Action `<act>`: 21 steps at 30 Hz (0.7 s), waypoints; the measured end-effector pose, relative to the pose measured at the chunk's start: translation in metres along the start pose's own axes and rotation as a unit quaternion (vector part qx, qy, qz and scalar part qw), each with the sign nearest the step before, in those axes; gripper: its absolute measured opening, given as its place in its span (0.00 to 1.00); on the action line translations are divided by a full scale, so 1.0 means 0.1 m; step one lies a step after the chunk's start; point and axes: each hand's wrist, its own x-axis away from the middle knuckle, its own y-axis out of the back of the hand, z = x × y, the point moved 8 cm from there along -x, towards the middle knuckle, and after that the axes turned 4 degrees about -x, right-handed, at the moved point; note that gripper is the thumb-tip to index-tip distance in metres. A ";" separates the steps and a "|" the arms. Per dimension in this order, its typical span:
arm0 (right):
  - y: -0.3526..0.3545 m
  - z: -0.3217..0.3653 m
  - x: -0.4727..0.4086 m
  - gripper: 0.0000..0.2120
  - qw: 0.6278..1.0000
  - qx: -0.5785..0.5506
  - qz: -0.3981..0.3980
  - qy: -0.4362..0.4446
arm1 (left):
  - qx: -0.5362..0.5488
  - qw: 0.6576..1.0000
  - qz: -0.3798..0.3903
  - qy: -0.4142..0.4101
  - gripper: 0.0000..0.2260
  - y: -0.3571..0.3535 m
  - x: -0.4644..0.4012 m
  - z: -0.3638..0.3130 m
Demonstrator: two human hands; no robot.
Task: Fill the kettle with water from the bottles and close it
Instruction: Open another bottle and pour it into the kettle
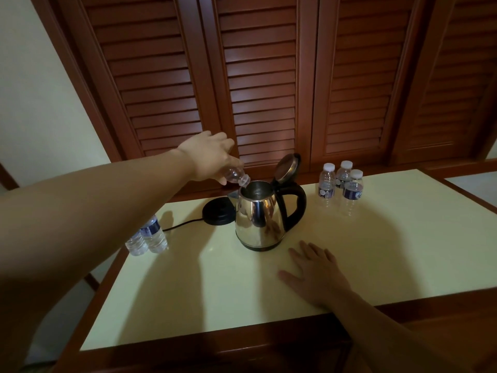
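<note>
Head view: pouring a bottle into the open kettle

My left hand (208, 154) grips an upended water bottle (236, 176), its neck at the rim of the steel kettle (259, 216), which stands mid-tabletop with its lid (287, 168) up. My right hand (314, 270) lies flat and empty near the front edge. If the neck drifts off the rim, I judge water spills toward the power base (218, 212).
</note>
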 end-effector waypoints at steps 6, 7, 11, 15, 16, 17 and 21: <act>0.00 0.00 -0.01 0.42 1.000 0.001 -0.001 0.002 | -0.044 0.998 -0.039 -0.011 0.29 0.05 -0.04 -0.14; 0.00 0.00 -0.01 0.43 1.000 0.001 0.001 0.002 | -0.035 0.999 -0.041 0.000 0.29 0.03 -0.03 -0.14; 0.00 -0.01 0.00 0.42 1.000 -0.003 0.001 0.001 | 0.078 0.992 -0.020 0.093 0.31 -0.14 0.05 -0.09; -0.03 -0.02 -0.02 0.43 1.000 -0.003 0.003 -0.002 | 0.237 0.956 0.006 0.173 0.31 -0.44 0.20 -0.16; -0.03 -0.02 -0.02 0.43 1.000 -0.001 0.004 -0.003 | 0.269 0.945 0.006 0.184 0.30 -0.50 0.24 -0.19; -0.02 -0.02 -0.01 0.44 1.000 0.001 0.004 -0.005 | 0.300 0.933 0.003 0.196 0.30 -0.55 0.28 -0.20; 0.02 0.01 -0.01 0.49 1.000 0.002 0.008 -0.014 | 0.430 0.863 -0.045 0.262 0.29 -0.85 0.56 -0.26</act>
